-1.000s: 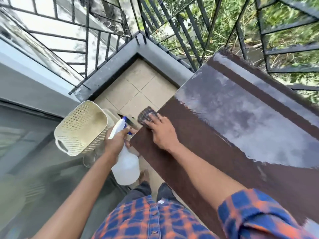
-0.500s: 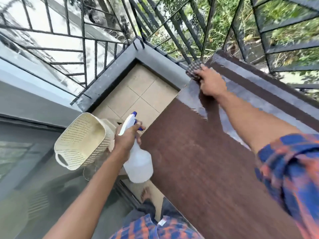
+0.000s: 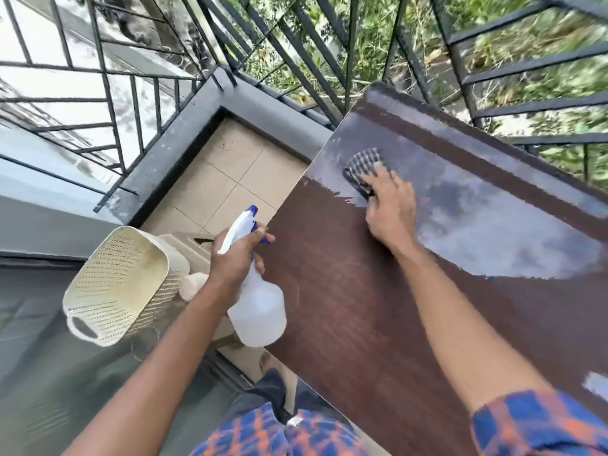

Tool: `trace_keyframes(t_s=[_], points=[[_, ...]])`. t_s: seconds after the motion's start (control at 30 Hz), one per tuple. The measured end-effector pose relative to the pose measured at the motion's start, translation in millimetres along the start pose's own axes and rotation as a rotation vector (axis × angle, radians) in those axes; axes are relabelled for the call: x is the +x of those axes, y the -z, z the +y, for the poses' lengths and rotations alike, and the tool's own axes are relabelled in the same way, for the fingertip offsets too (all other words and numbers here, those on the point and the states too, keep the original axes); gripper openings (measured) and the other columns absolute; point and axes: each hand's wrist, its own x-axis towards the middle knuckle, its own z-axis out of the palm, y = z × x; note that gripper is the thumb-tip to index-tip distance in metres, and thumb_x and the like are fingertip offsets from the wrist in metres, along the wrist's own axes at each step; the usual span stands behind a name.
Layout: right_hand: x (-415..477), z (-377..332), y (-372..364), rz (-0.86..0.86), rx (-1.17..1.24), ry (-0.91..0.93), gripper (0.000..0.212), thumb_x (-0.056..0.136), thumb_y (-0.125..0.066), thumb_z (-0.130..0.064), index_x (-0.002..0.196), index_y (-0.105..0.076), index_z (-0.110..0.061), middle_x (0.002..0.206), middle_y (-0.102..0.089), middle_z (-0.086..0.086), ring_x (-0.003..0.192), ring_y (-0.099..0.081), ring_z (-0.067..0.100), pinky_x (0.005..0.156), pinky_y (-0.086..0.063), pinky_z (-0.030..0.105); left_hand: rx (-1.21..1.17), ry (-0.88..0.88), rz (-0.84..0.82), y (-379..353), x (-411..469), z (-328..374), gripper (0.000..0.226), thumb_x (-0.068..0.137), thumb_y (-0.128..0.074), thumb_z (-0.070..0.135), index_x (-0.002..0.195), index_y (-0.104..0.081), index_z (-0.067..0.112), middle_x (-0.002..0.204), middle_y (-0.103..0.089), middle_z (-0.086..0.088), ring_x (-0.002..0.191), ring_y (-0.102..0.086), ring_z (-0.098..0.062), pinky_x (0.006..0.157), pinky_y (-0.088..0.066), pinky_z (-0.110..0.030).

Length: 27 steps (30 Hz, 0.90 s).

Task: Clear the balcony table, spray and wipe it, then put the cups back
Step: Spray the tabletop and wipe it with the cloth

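Worktop (image 3: 345,324): big dark brown slab, stiff and flat. Its far half shines with a wet film, so I'd expect it to be slick there; the near half looks dry. No cups on it. The left edge hangs over the tiled floor (image 3: 227,179) and the far corner sits close to the railing (image 3: 296,54). There is plenty of open surface to the right and toward the person for long strokes. Near the left edge and far corner a stroke could run the cloth off.

Basket (image 3: 115,284): cream perforated plastic, tipped on its side on something pale left of the worktop. It is probably light and easy to knock. A pale rounded thing (image 3: 192,286) lies just beside it, maybe a cup, cannot tell.

Spray bottle (image 3: 260,311): translucent plastic with a white and blue trigger head, held off the left edge in the air. It is likely light and a little squashy at the body. The neck under the trigger is the place to hold it, and the left hand (image 3: 235,258) is wrapped round exactly that, nozzle pointing away.

Cloth (image 3: 362,166): dark checked rag, soft and limp, bunched on the wet patch near the far left corner. It is best driven by flat pressure from above. The right hand (image 3: 390,205) lies on it with fingers fairly straight, pressing it down. It is blurred.
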Motion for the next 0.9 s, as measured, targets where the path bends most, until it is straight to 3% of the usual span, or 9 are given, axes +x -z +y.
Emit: trace_keyframes(t_s=[0.17, 0.27, 0.33, 0.4, 0.5, 0.57, 0.7, 0.77, 0.9], points=[[-165.6, -50.4, -52.4, -0.263, 0.005, 0.437, 0.048, 0.085, -0.063, -0.032, 0.132, -0.058, -0.037, 0.155, -0.043, -0.011, 0.141, -0.041, 0.025, 0.118, -0.026, 0.054, 0.047, 0.019, -0.039, 15.9, -15.0, -19.0, 0.008, 0.097, -0.065, 0.013, 0.089, -0.068, 0.014, 0.101, -0.074, -0.020, 0.038, -0.041, -0.022, 0.050, -0.041, -0.032], [-230.0, -48.0, -66.7, -0.314, 0.020, 0.662, 0.037, 0.089, -0.058, -0.033, 0.125, -0.062, -0.041, 0.151, -0.048, -0.014, 0.138, -0.047, 0.020, 0.116, -0.030, 0.049, 0.053, 0.025, -0.061, 28.6, -26.8, -29.4, 0.004, 0.098, -0.065, 0.010, 0.095, -0.068, 0.012, 0.104, -0.071, -0.026, 0.039, -0.047, -0.017, 0.045, -0.040, -0.031], [-228.4, -36.0, -65.8, -0.291, 0.040, 0.716, 0.031, 0.094, -0.055, -0.034, 0.122, -0.066, -0.041, 0.149, -0.051, -0.014, 0.134, -0.051, 0.019, 0.114, -0.036, 0.046, 0.074, 0.013, -0.076, 38.2, -32.8, -35.0, 0.007, 0.098, -0.063, 0.008, 0.094, -0.067, 0.012, 0.104, -0.070, -0.029, 0.039, -0.047, -0.016, 0.043, -0.040, -0.029], [-202.2, -19.6, -58.9, -0.217, 0.022, 0.654, 0.029, 0.095, -0.056, -0.037, 0.121, -0.068, -0.038, 0.147, -0.054, -0.011, 0.131, -0.055, 0.022, 0.110, -0.041, 0.047, 0.086, -0.002, -0.080, 48.8, -35.4, -39.4, 0.006, 0.098, -0.062, 0.007, 0.097, -0.068, 0.009, 0.105, -0.069, -0.031, 0.040, -0.050, -0.014, 0.042, -0.040, -0.028], [-143.1, 15.4, -35.7, -0.017, -0.008, 0.309, 0.036, 0.091, -0.060, -0.032, 0.126, -0.066, -0.031, 0.149, -0.053, -0.002, 0.128, -0.055, 0.032, 0.108, -0.043, 0.050, 0.098, -0.012, -0.089, 64.3, -36.1, -42.9, 0.010, 0.098, -0.062, 0.007, 0.104, -0.068, 0.001, 0.105, -0.069, -0.032, 0.040, -0.051, -0.012, 0.042, -0.040, -0.028], [-111.8, 39.9, -14.7, 0.094, -0.022, 0.076, 0.039, 0.087, -0.066, -0.026, 0.126, -0.066, -0.026, 0.148, -0.054, 0.003, 0.125, -0.055, 0.035, 0.108, -0.042, 0.044, 0.093, -0.016, -0.095, 72.2, -34.2, -44.3, 0.009, 0.098, -0.063, 0.007, 0.101, -0.068, 0.002, 0.105, -0.069, -0.031, 0.041, -0.053, -0.011, 0.044, -0.041, -0.030], [-125.4, 34.2, -9.9, 0.191, 0.017, -0.211, 0.034, 0.085, -0.068, -0.032, 0.118, -0.069, -0.024, 0.144, -0.053, 0.003, 0.122, -0.051, 0.034, 0.108, -0.038, 0.041, 0.093, -0.019, -0.117, 88.1, -28.7, -47.7, 0.010, 0.096, -0.067, 0.013, 0.098, -0.070, 0.004, 0.101, -0.072, -0.025, 0.038, -0.046, -0.017, 0.052, -0.041, -0.034], [-166.2, 8.3, -28.7, 0.203, 0.005, -0.208, 0.030, 0.087, -0.070, -0.034, 0.115, -0.069, -0.023, 0.142, -0.053, 0.003, 0.118, -0.051, 0.033, 0.109, -0.037, 0.041, 0.095, -0.004, -0.153, 96.0, -25.5, -49.3, 0.013, 0.095, -0.068, 0.016, 0.100, -0.069, 0.004, 0.101, -0.073, -0.023, 0.038, -0.043, -0.019, 0.052, -0.042, -0.033], [-266.0, -58.1, -82.3, 0.173, 0.010, -0.025, 0.024, 0.089, -0.073, -0.025, 0.112, -0.071, -0.018, 0.141, -0.056, 0.005, 0.106, -0.050, 0.028, 0.099, -0.042, 0.035, 0.075, 0.018, -0.204, 118.6, -16.0, -50.2, 0.007, 0.095, -0.067, 0.016, 0.093, -0.068, 0.009, 0.096, -0.074, -0.019, 0.041, -0.041, -0.020, 0.046, -0.041, -0.025]])
